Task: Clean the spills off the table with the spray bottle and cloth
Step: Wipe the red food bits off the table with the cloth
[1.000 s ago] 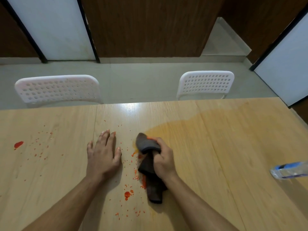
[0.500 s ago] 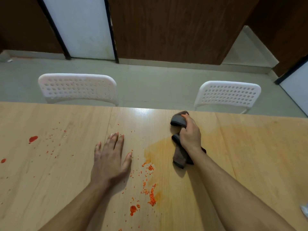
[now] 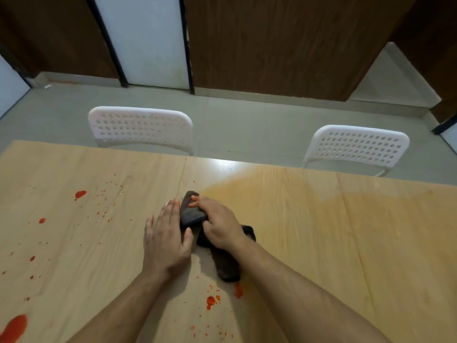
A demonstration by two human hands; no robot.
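Red spills (image 3: 80, 194) dot the tabletop (image 3: 321, 243) toward its left edge. The left hand (image 3: 166, 240) lies flat, fingers straight, palm on the wood just beside the dark cloth (image 3: 191, 214). The right hand (image 3: 218, 222) grips that cloth near the tabletop's middle, fingers curled over its bunched end.

Red-spattered wooden table (image 3: 346, 243) under dark cloth (image 3: 191, 214)

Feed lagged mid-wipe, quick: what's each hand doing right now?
Left hand: open, fingers straight, flat on the table beside the cloth.
Right hand: closed, gripping the cloth.
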